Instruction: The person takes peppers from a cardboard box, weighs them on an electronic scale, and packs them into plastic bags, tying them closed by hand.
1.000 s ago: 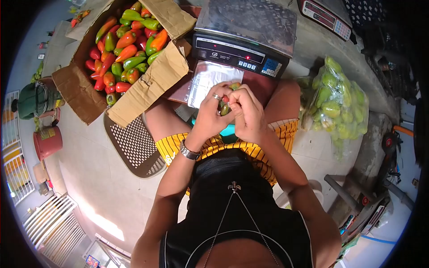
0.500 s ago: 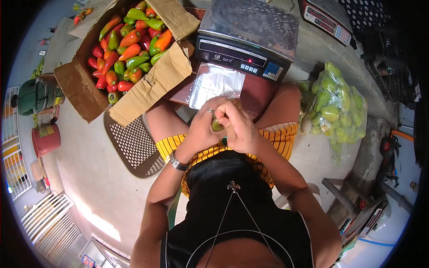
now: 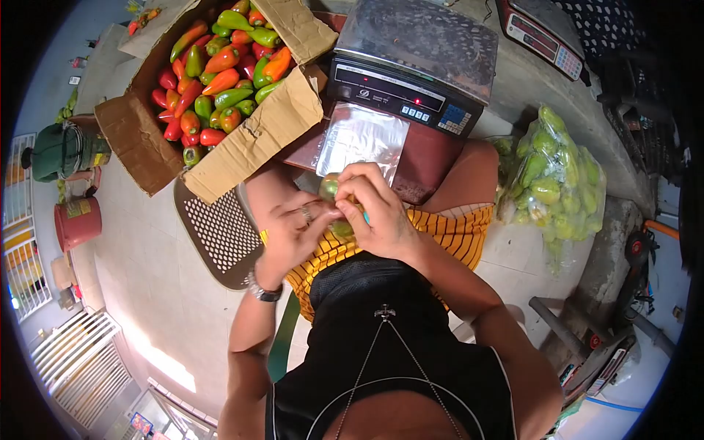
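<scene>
Both hands meet over my lap around a small bundle of greenish peppers (image 3: 329, 188), which looks wrapped in clear plastic. My right hand (image 3: 378, 215) pinches the top of the bundle with bent fingers. On the other side my left hand (image 3: 299, 228), with a ring and a wristwatch, has thumb and fingertips pressed together at the bundle; motion blurs them. Clear plastic bags (image 3: 361, 139) lie flat just beyond the hands, in front of a black digital scale (image 3: 400, 93). An open cardboard box (image 3: 253, 143) of red, orange and green peppers (image 3: 222, 81) stands at the upper left.
A large clear bag of green vegetables (image 3: 551, 180) is on the floor at the right. A perforated brown basket (image 3: 218, 233) lies beside my left leg. Farther off are a second scale (image 3: 540, 40), a red bucket (image 3: 78, 222) and a hand truck (image 3: 636, 249).
Both hands have come down and left with the bundle, toward my left thigh. My left hand has shifted its hold, and more of the bundle shows. The view has shifted slightly.
</scene>
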The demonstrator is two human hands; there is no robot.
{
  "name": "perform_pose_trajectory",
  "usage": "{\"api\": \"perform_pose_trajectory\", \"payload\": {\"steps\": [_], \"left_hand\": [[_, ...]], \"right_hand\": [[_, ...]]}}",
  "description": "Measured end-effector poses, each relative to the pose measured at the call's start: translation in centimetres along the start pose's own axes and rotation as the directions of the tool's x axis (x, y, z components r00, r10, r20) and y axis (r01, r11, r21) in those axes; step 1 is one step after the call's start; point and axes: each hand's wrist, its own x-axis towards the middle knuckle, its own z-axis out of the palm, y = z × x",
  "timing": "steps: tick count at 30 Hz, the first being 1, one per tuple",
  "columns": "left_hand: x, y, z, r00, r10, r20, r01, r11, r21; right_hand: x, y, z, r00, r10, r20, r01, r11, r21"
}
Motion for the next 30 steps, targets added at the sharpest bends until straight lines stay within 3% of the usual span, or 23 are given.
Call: {"api": "perform_pose_trajectory", "payload": {"steps": [3, 5, 8, 11, 14, 16, 17, 18, 19, 20, 21, 22, 24, 27, 30], "left_hand": [[-0.9, 1.1, -5.3, 0.96, -0.268, 0.085, 0.255, 0.957, 0.137], [-1.6, 1.2, -9.6, 0.877, -0.449, 0.169, 0.411, 0.885, 0.219], [-5.7, -3.6, -14.6, 0.727, -0.66, 0.19, 0.644, 0.751, 0.145], [-8.9, -8.4, -16.6, 0.614, -0.781, 0.111, 0.784, 0.621, 0.029], [-14.3, -17.1, -15.5, 0.629, -0.776, -0.041, 0.765, 0.61, 0.206], [-17.8, -23.5, -13.2, 0.55, -0.835, -0.024, 0.734, 0.469, 0.49], [-19.1, -26.3, -11.2, 0.505, -0.863, 0.011, 0.774, 0.458, 0.437], [-21.3, -29.3, -9.0, 0.555, -0.831, -0.037, 0.606, 0.374, 0.702], [-22.2, -31.0, -7.0, 0.157, -0.985, -0.067, 0.959, 0.135, 0.249], [-22.3, -30.4, -4.6, 0.28, -0.95, -0.141, 0.847, 0.175, 0.502], [-22.6, -30.9, -3.1, 0.451, -0.892, 0.025, 0.416, 0.235, 0.878], [-29.3, -39.8, -1.1, 0.432, -0.897, -0.093, 0.618, 0.219, 0.755], [-26.5, -34.9, 1.9, 0.399, -0.913, -0.088, 0.653, 0.216, 0.726], [-24.4, -32.4, 3.2, 0.402, -0.912, -0.079, 0.709, 0.255, 0.658], [-23.2, -31.3, 3.1, 0.434, -0.899, -0.057, 0.714, 0.305, 0.631]], "right_hand": [[-0.3, 1.1, -0.7, 0.989, 0.079, -0.127, -0.077, 0.997, 0.018], [-0.7, 3.9, -1.9, 0.984, 0.127, -0.124, -0.131, 0.991, -0.028], [-2.0, 9.3, -2.9, 0.96, 0.266, -0.084, -0.276, 0.948, -0.156], [-3.8, 14.2, -2.7, 0.922, 0.383, -0.056, -0.387, 0.911, -0.144], [-4.2, 14.7, -2.0, 0.907, 0.419, -0.023, -0.415, 0.886, -0.206], [-3.9, 14.5, -1.4, 0.914, 0.406, -0.001, -0.397, 0.894, -0.206], [-3.7, 14.6, -1.1, 0.927, 0.375, 0.007, -0.367, 0.912, -0.184], [-3.6, 14.6, -0.7, 0.939, 0.345, 0.013, -0.338, 0.927, -0.162], [-3.4, 14.7, -0.5, 0.943, 0.332, 0.023, -0.326, 0.934, -0.15], [-3.3, 14.8, -0.5, 0.947, 0.32, 0.031, -0.313, 0.939, -0.14], [-3.2, 14.9, -0.4, 0.95, 0.31, 0.036, -0.303, 0.944, -0.131], [-3.1, 15.0, -0.3, 0.94, 0.342, 0.015, -0.338, 0.935, -0.102], [-3.1, 15.2, -0.4, 0.913, 0.408, -0.022, -0.408, 0.912, -0.046], [-2.7, 14.6, -0.5, 0.888, 0.455, -0.065, -0.46, 0.882, -0.106], [-2.2, 14.9, 0.6, 0.932, 0.35, -0.095, -0.359, 0.928, -0.098]]}}
